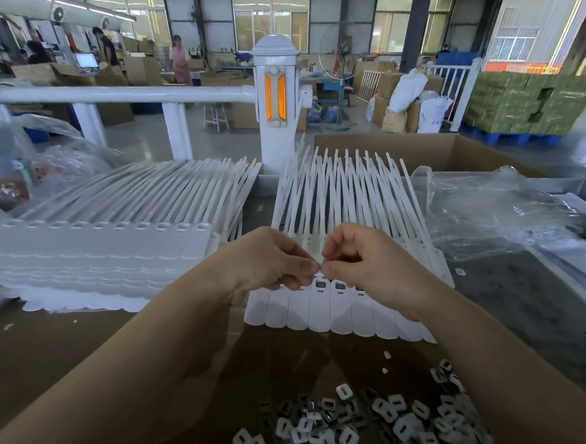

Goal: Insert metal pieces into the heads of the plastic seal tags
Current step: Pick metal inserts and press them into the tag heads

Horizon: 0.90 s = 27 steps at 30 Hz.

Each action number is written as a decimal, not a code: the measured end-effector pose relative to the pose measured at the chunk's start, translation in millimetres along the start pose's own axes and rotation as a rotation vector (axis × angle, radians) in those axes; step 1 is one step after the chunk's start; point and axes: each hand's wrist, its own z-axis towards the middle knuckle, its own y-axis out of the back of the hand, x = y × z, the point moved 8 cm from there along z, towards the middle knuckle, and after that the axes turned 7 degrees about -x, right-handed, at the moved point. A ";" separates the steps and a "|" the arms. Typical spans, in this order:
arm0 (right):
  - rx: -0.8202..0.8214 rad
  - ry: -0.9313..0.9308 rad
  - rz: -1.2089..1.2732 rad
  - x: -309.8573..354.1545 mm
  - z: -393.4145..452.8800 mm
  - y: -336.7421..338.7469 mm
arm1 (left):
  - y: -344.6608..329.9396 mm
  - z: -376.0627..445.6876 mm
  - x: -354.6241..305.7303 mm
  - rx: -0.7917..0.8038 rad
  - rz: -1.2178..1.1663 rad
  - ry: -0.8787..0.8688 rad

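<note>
Brown surface (69, 342) is lying before a white railing post (278, 95); beneath it, both hands (266, 261) (369, 261) are meeting, pinching one small piece (319, 268) above the tags (338, 308).

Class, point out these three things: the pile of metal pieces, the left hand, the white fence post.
pile of metal pieces (365, 423), head view, pile's middle
left hand (266, 257), head view, its back
white fence post (277, 95), head view, orange reflector
</note>
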 end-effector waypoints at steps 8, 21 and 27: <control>0.103 0.015 -0.153 -6.0 -3.6 -15.9 | 15.6 3.2 6.5 -0.066 -0.088 0.049; 0.340 0.087 -0.453 -14.0 -9.8 -26.0 | 17.0 6.9 18.8 -0.128 0.254 0.136; 0.256 0.152 -0.552 -7.1 -9.1 -26.3 | 15.6 12.1 27.3 -0.119 0.218 0.219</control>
